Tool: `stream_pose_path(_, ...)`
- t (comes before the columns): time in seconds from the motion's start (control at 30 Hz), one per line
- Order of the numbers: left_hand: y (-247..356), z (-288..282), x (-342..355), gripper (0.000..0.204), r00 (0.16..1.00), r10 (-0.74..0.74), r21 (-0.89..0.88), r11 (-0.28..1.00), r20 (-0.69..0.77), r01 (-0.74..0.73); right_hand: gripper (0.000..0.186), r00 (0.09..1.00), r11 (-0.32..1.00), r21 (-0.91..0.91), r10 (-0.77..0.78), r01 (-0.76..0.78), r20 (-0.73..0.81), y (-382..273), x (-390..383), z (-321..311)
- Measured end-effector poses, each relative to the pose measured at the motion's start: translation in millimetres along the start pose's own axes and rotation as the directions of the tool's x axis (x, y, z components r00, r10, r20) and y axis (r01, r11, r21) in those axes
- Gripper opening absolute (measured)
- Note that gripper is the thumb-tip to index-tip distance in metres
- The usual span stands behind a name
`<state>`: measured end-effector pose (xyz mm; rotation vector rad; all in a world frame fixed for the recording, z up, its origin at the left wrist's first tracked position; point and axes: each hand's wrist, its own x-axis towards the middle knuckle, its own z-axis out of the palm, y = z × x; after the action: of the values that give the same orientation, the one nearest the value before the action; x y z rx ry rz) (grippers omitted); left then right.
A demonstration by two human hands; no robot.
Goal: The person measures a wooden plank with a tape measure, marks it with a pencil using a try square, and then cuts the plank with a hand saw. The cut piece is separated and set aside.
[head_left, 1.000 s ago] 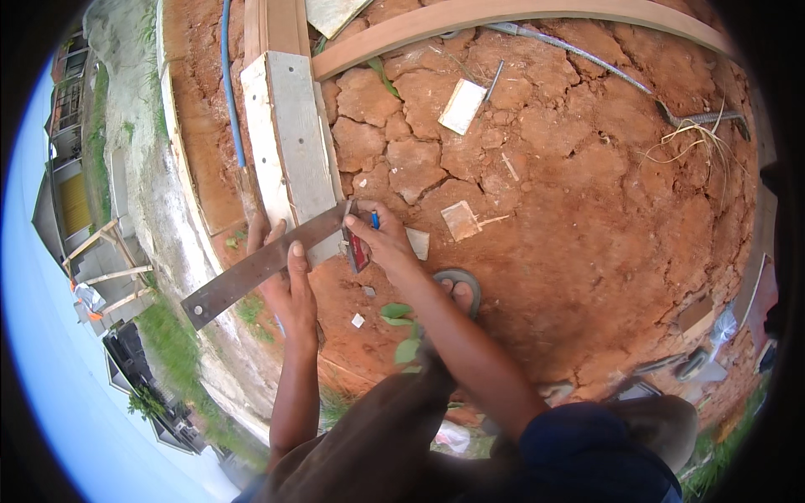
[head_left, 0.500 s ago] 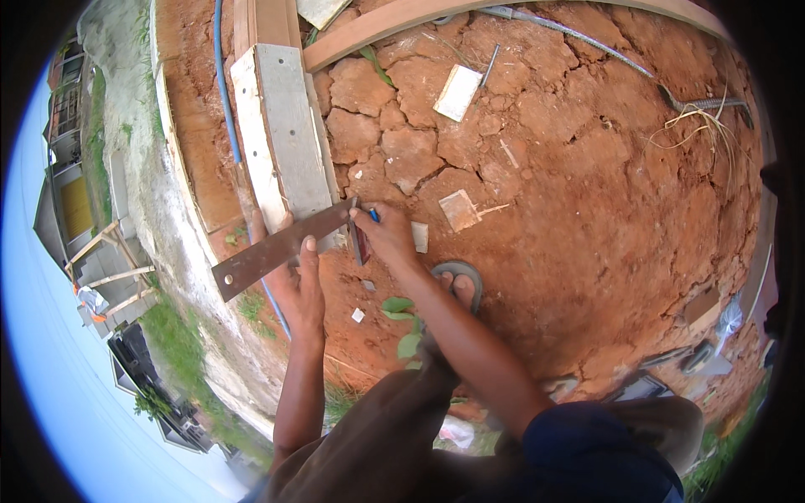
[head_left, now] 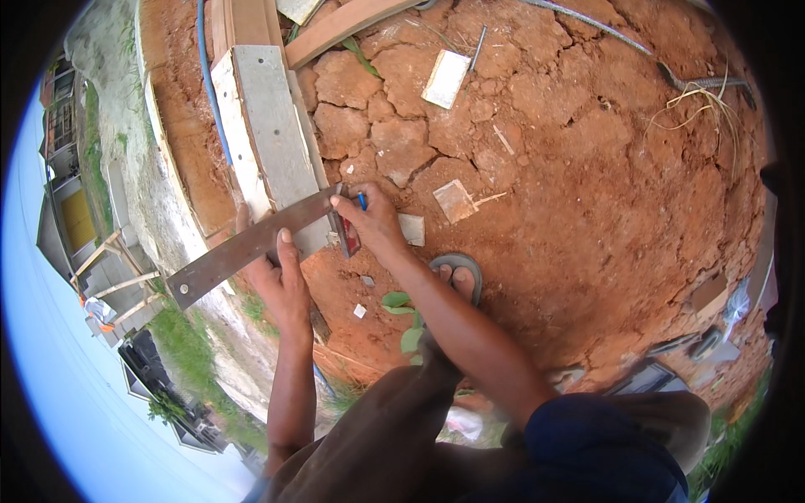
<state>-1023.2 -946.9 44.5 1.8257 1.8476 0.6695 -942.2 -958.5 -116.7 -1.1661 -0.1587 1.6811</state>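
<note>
A metal square, its long dark blade (head_left: 218, 260) lying across a pale grey nailed board (head_left: 277, 109), ends at a red handle (head_left: 349, 236) at the right. My left hand (head_left: 277, 277) is wrapped under the blade and board end, thumb up against the blade. My right hand (head_left: 373, 222) grips the handle end of the square, thumb on top, with a blue pencil-like item (head_left: 362, 200) among its fingers; its lower fingers are partly hidden. My sandalled foot (head_left: 459, 272) is below on the red soil.
A curved timber (head_left: 344, 32) joins the board's far end. A blue pipe (head_left: 210, 88) runs along its left. Cracked red soil (head_left: 545, 251) holds scraps (head_left: 446, 78), a metal conduit (head_left: 587, 25) and plant leaves (head_left: 411, 339). Houses (head_left: 75, 214) stand at far left.
My hands and the square have shifted slightly up and left in view, along with the board and surrounding ground. My grip looks the same.
</note>
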Motion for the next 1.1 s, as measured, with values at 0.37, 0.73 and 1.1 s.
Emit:
stream_pose_path(0.37,0,8,3,0.048,0.997,-0.036,-0.027,0.999,-0.071,0.035,0.042,0.996,0.998,-0.053,-0.046,0.041,-0.081,-13,-4,0)
stream_pose_path(0.73,2,14,3,0.056,0.991,-0.042,-0.041,0.998,-0.127,0.037,0.036,0.99,0.997,-0.01,-0.083,0.083,-0.111,-12,-4,4)
stream_pose_path(1.1,1,4,1,0.06,0.996,-0.054,-0.153,0.987,-0.073,0.042,0.05,0.997,0.998,-0.011,-0.065,0.066,0.052,-7,-11,-15)
